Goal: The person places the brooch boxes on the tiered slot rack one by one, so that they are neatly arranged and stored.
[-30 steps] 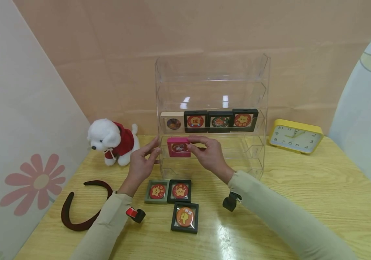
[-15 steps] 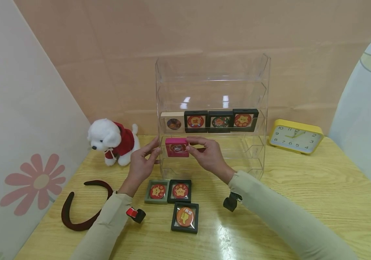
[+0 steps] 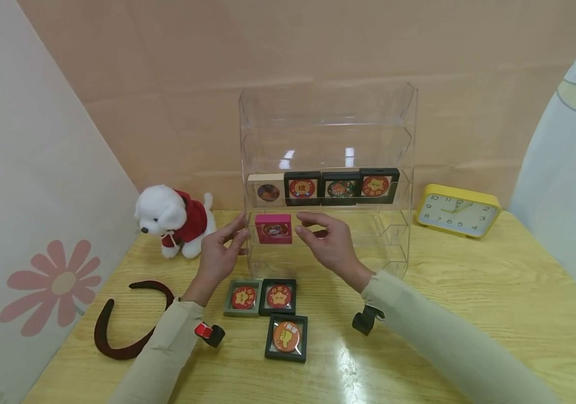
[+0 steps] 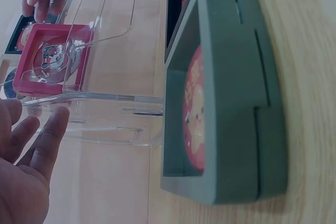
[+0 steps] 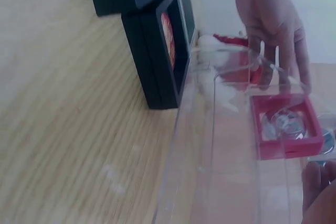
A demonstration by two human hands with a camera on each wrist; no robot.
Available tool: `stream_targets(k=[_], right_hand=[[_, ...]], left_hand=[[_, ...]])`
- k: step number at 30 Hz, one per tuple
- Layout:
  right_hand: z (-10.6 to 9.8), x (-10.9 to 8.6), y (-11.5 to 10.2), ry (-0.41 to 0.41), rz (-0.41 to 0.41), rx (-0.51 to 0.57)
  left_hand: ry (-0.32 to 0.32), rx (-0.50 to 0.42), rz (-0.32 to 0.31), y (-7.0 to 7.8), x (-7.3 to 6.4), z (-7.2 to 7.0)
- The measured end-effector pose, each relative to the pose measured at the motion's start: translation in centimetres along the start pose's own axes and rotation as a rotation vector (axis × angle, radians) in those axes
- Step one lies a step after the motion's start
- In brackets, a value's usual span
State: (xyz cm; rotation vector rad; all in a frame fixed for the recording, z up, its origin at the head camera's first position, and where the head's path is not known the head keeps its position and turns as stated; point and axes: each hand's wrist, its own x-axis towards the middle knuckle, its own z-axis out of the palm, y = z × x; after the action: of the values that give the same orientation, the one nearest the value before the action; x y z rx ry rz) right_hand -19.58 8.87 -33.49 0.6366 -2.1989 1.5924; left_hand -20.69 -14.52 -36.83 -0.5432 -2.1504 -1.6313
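Observation:
A pink square display frame [image 3: 274, 230] holding a round badge stands upright at the left end of a lower tier of the clear acrylic rack [image 3: 328, 148]. Just to its right is my right hand [image 3: 334, 242], thumb and forefinger parted, with a small gap between fingertips and frame. My left hand [image 3: 219, 257] rests its extended fingertips against the rack's left side wall. In the left wrist view the left hand [image 4: 29, 182] lies close to that wall. The right wrist view catches only the fingertips of the right hand [image 5: 319, 195] beside the pink frame [image 5: 257, 114].
One tier above stand a cream frame [image 3: 266, 191] and several black frames [image 3: 303, 189]. On the table lie a grey-green frame [image 3: 243, 298] and two black ones [image 3: 286, 338]. A plush dog [image 3: 194, 219], a dark headband [image 3: 116, 350] and a yellow clock [image 3: 457, 210] surround the rack.
The pink frame has slid slightly left along the tier. My right hand has let go of it and drawn a little to the right. The left hand has stayed at the rack's side.

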Motion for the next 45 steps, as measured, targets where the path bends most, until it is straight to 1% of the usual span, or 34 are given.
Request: stream_targets(k=[2,4,5,7,9,13,14,15,17,19,20,21,24,28,30,33,40,43,45], right_hand=[[0.0,-0.3,0.7,0.008,-0.017,0.004],[0.0,-0.8,1.3,-0.006,-0.025,0.005],[0.0,-1.1,1.7,-0.021,-0.027,0.013],[-0.1,-1.8,1.5,-0.067,-0.029,0.016],[-0.3,-2.8,1.3,-0.131,-0.028,0.014],[-0.5,-4.7,0.9,-0.272,-0.009,-0.022],[-0.6,-5.1,0.9,-0.306,0.0,-0.038],[-0.7,-5.5,0.9,-0.337,-0.001,-0.053],[-0.9,-6.1,1.0,-0.388,-0.002,-0.084],[-1.1,-6.6,1.2,-0.437,0.001,-0.104],[-1.2,-6.8,1.4,-0.46,0.011,-0.113],[-1.3,-7.0,1.5,-0.484,0.019,-0.114],[-1.6,-7.6,1.9,-0.55,0.08,-0.136],[-1.6,-8.5,2.5,-0.623,0.137,-0.159],[-1.6,-8.9,2.7,-0.653,0.151,-0.169],[-1.5,-9.2,2.9,-0.681,0.148,-0.176],[-1.1,-9.4,3.1,-0.709,0.087,-0.228],[-1.0,-9.4,3.1,-0.712,0.063,-0.244],[-0.9,-9.4,3.0,-0.712,0.05,-0.251]], left_hand=[[-0.002,0.009,-0.001,0.9,-0.1,0.0],[-0.003,0.021,-0.007,1.7,-0.1,-0.1],[-0.003,0.024,-0.013,1.8,-0.2,-0.1],[-0.002,0.025,-0.021,2.0,-0.2,-0.1],[-0.002,0.024,-0.024,2.0,-0.2,-0.1],[0.0,0.012,-0.03,1.7,-0.2,-0.1],[0.002,0.007,-0.028,1.3,-0.2,-0.1],[0.001,0.008,-0.033,1.2,-0.2,-0.1],[0.001,0.012,-0.042,1.2,-0.2,-0.1],[0.002,0.016,-0.044,0.6,-0.1,-0.1],[0.003,0.013,-0.04,0.2,-0.1,-0.1],[0.002,0.015,-0.042,0.2,-0.1,-0.1],[0.005,0.007,-0.031,-1.3,0.0,-0.1],[0.003,0.009,-0.027,-1.7,0.0,-0.1],[0.0,0.005,-0.033,-1.6,-0.1,-0.1],[-0.002,0.005,-0.042,-1.2,-0.1,-0.2],[-0.009,0.041,-0.038,1.8,-0.3,-0.1],[-0.011,0.044,-0.05,1.9,-0.3,-0.1],[-0.008,0.032,-0.052,1.2,-0.2,-0.1]])
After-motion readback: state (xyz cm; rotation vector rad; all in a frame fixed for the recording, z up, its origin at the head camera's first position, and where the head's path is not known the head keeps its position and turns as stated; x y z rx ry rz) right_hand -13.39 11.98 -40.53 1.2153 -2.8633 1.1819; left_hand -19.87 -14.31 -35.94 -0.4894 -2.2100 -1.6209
